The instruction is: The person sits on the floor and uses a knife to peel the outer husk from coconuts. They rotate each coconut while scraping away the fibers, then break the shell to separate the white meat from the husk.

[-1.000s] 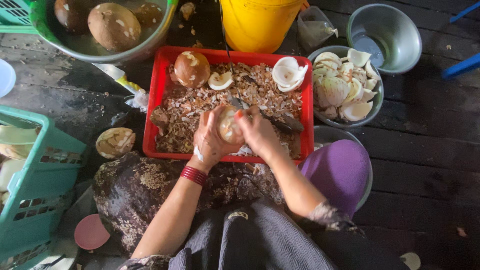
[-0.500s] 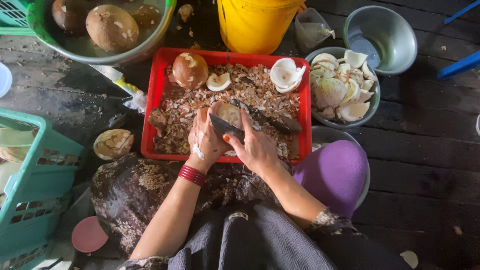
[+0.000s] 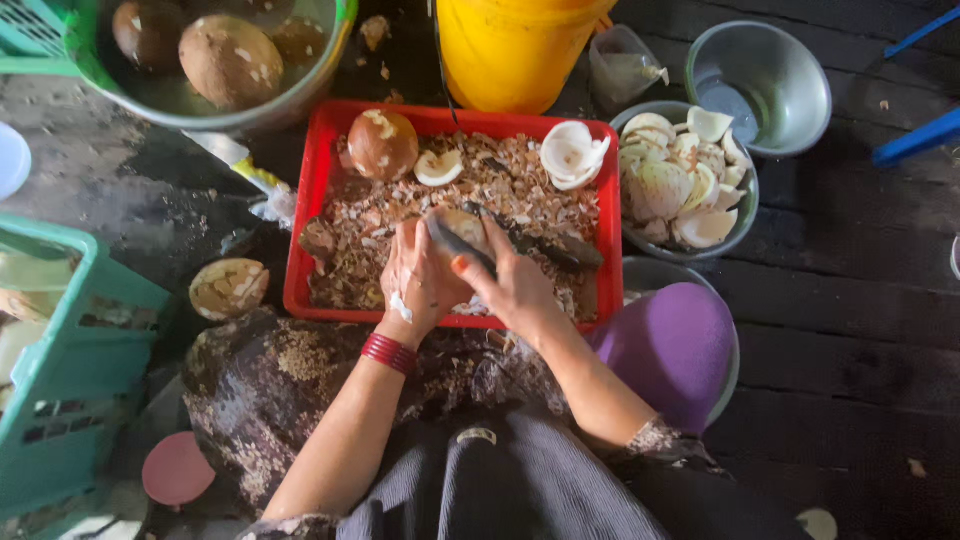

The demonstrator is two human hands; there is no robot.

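Two hands at work over the red tray [image 3: 305, 250]. Left hand [image 3: 420, 280]: fingers [image 3: 405, 255] curled tight around a coconut piece [image 3: 462, 228], pale flesh with brown skin on it, cupped so the skinned side faces the blade. Right hand [image 3: 515, 285]: fingers clamped on the handle of a dark knife [image 3: 450, 240], thumb forward near the piece, blade laid across it; reads as a paring grip, short strokes toward the thumb. Piece is held just above the tray's near-middle, so shavings drop straight into it.

Outward:
- Tray is full of brown parings [image 3: 380, 215]; it also carries a brown unpeeled coconut chunk [image 3: 382, 143] at the far-left corner, a small white shell-shaped piece [image 3: 438, 167] beside it, and stacked white peeled pieces [image 3: 572, 155] far-right. A second dark tool [image 3: 560, 250] lies on the parings right of the hands.
- Metal bowl of peeled white pieces [image 3: 680, 185] touches the tray's right edge, on the knife-hand side, a short reach.
- Empty-looking metal bowl [image 3: 760, 85] is behind it, with a yellow bucket [image 3: 515, 50] behind the tray.
- Green-rimmed basin [image 3: 215, 60] holds whole brown coconuts in water, far-left.
- Half shell [image 3: 228, 288] lies on the floor left of the tray; teal basket [image 3: 60, 370] is further left.
- Purple cloth-covered bowl [image 3: 670, 350] sits by the right forearm.

Everything sits on dark floor planks [image 3: 850, 300], arranged in an arc around the seated person.
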